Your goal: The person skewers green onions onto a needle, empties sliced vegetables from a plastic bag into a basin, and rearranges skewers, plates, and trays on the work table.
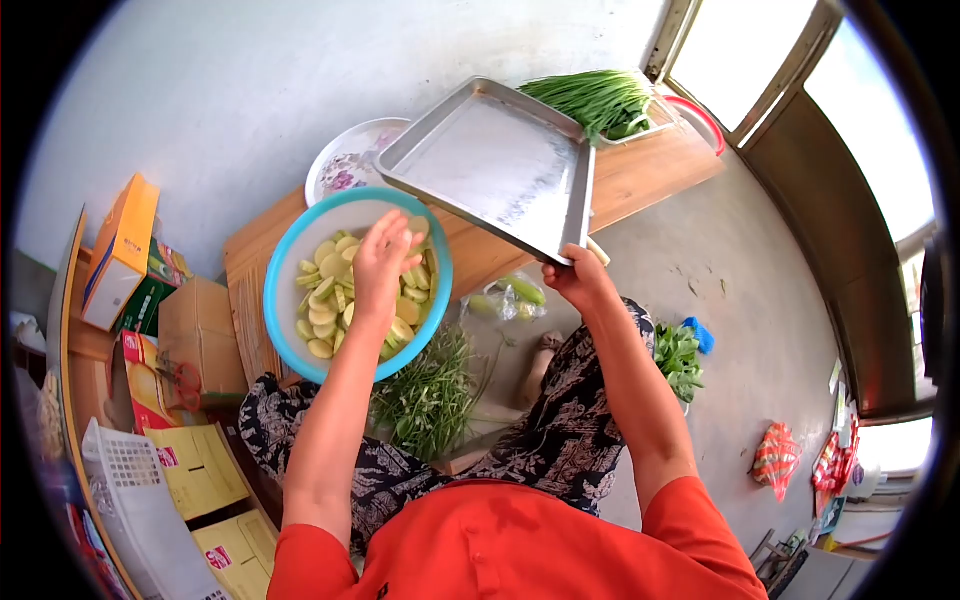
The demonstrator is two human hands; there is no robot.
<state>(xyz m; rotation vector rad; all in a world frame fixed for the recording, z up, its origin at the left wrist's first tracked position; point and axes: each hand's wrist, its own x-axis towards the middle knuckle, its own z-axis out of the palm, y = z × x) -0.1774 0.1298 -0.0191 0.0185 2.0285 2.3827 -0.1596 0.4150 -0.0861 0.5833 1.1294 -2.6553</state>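
A blue-rimmed basin point(276, 300) holds many pale green vegetable slices point(325, 290). Over its right side is my left hand point(385, 250), with fingers bent near a round slice point(419, 227); whether the fingers grip that slice is unclear. My right hand point(578, 277) grips the lower right corner of a rectangular metal tray point(490, 160), which is tilted above the wooden table point(640, 185). The tray's inside is bare apart from wet-looking marks. Its left corner reaches above the basin's rim and partly covers a flowered plate point(345, 170).
Green chives point(600, 100) lie at the table's back right, near a red-rimmed container point(697, 120). On the floor are loose greens point(430, 395), a plastic bag with green vegetables point(508, 298) and leafy greens point(678, 360). Boxes point(200, 325) and a white basket point(150, 510) stand left.
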